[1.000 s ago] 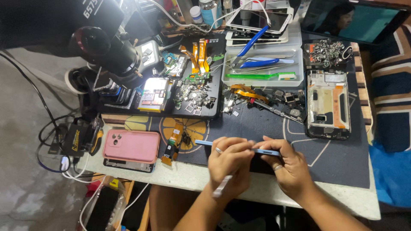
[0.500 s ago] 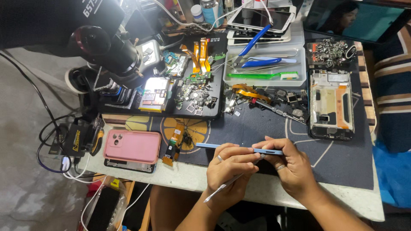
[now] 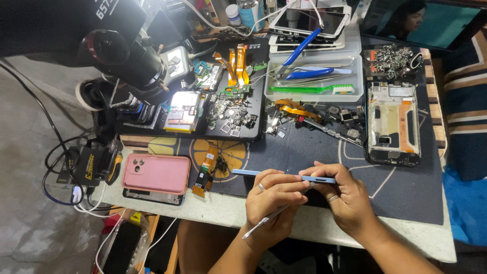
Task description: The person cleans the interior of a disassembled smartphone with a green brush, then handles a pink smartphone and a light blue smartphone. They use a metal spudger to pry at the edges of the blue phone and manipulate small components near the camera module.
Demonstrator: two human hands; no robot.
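A thin blue phone frame (image 3: 284, 175) is held edge-on over the near part of the dark work mat (image 3: 406, 193), pinched between both hands. The left hand (image 3: 276, 203) is closed around a slim metal tool (image 3: 264, 222) while its fingertips steady the frame; the right hand (image 3: 345, 195) grasps the frame's right end. As judged from the scene, the work is mid-way: the frame is already separated from its phone, an opened phone body (image 3: 393, 122) lies stripped at the right of the mat, and loose small parts (image 3: 228, 109) are spread on a black tray (image 3: 253, 133), so disassembly appears done and reassembly is not yet begun. Whether the tool tip is engaged with the frame cannot be told. Open room is scarce: a pink phone (image 3: 155, 173) lies near on the left, a microscope (image 3: 122, 53) overhangs the far left, and a clear tray of tools (image 3: 314, 76) fills the back. The table edge (image 3: 314, 231) runs just beneath the hands, so little margin is left toward the body.
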